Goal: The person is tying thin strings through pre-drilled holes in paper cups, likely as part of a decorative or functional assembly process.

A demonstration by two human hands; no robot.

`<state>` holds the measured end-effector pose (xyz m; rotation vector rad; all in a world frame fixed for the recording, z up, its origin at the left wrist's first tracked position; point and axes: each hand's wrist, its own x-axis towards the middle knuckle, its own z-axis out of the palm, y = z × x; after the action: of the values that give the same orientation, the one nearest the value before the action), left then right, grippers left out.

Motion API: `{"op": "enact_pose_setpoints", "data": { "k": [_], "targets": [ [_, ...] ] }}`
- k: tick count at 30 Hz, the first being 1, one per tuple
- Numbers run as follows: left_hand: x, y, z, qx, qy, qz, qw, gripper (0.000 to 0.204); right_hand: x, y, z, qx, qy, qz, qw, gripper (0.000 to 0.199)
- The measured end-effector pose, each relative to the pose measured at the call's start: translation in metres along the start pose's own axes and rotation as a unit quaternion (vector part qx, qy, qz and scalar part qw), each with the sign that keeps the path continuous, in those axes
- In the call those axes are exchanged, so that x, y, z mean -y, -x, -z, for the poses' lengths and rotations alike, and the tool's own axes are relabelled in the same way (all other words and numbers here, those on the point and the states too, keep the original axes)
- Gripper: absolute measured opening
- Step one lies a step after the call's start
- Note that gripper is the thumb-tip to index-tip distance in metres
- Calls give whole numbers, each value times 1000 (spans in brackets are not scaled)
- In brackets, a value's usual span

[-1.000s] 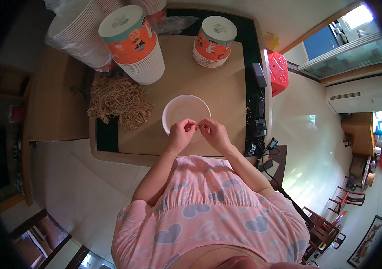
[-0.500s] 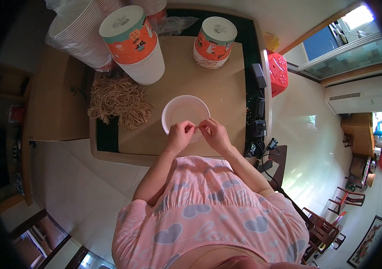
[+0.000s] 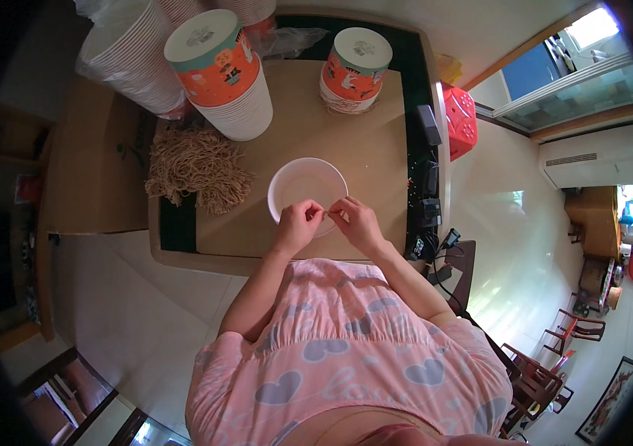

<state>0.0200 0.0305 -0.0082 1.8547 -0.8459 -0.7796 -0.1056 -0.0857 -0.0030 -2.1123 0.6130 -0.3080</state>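
Note:
A white paper bowl stands open side up on a cardboard sheet, close to the table's near edge. Over its near rim, my left hand and my right hand meet with fingertips almost touching. Both are closed in a pinch on a thin tan string, of which only a tiny piece shows between the fingers. To the left lies a loose heap of tan strings. Whether the bowl's rim touches my hands is hard to see.
Behind the heap rises a tall stack of orange-printed paper bowls, upside down. A shorter stack stands far right, strings around its bottom. Plastic-wrapped bowls fill the far left. Black adapters and cables line the right edge. A carton stands left.
My fingertips have shifted very slightly at the string. The bowl, the stacks and the string heap stay where they were.

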Motion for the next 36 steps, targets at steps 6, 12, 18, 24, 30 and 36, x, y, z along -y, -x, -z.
{"op": "enact_pose_setpoints", "data": {
  "k": [6, 12, 18, 24, 30, 36],
  "targets": [
    [1, 2, 0, -7, -1, -8, 1000, 6, 0, -1, 3, -8, 19, 24, 999, 6],
    [2, 5, 0, -46, -3, -21, 999, 6, -1, 0, 0, -22, -2, 41, 999, 6],
    [-6, 8, 5, -29, -12, -13, 999, 7, 13, -3, 16, 42, -60, 21, 997, 7],
    [-26, 7, 16, 10, 15, -9, 1000, 12, 21, -11, 32, 56, -53, 44, 996, 7],
    [-51, 19, 25, 72, 10, 19, 997, 7, 14, -3, 34, 76, -20, 113, 990, 6],
    [-51, 27, 24, 133, 123, 34, 983, 9, -9, 1, 28, 66, 11, 125, 990, 7]
  ]
}}
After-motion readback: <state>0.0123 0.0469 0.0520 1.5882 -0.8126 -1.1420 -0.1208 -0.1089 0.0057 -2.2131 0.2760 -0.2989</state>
